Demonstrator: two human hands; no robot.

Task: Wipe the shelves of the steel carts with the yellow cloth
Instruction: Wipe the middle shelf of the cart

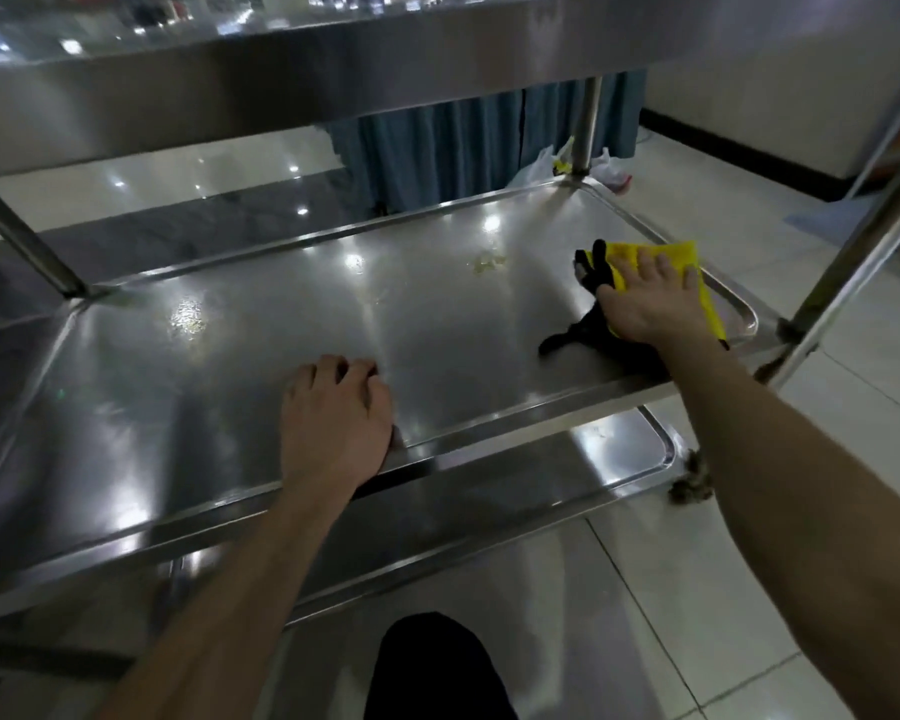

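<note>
A steel cart's middle shelf (261, 356) fills the view, shiny with a raised rim. My right hand (650, 298) lies flat, fingers spread, on the yellow cloth (681, 252) at the shelf's right end, pressing it onto the steel. A black piece of fabric (588, 330) shows beside and under that hand. My left hand (336, 415) rests on the shelf's near rim with fingers curled, nothing in it. A pale smear (489, 261) marks the steel left of the cloth, and a wet patch (187, 314) lies further left.
The top shelf (333, 70) overhangs close above. A lower shelf (593, 459) lies beneath. Upright posts stand at the far right corner (588, 127), the right (863, 262) and the left (27, 241). A blue curtain (463, 142), plastic bags (609, 171) and tiled floor (723, 589) lie beyond. A dust clump (692, 478) sits by the lower shelf.
</note>
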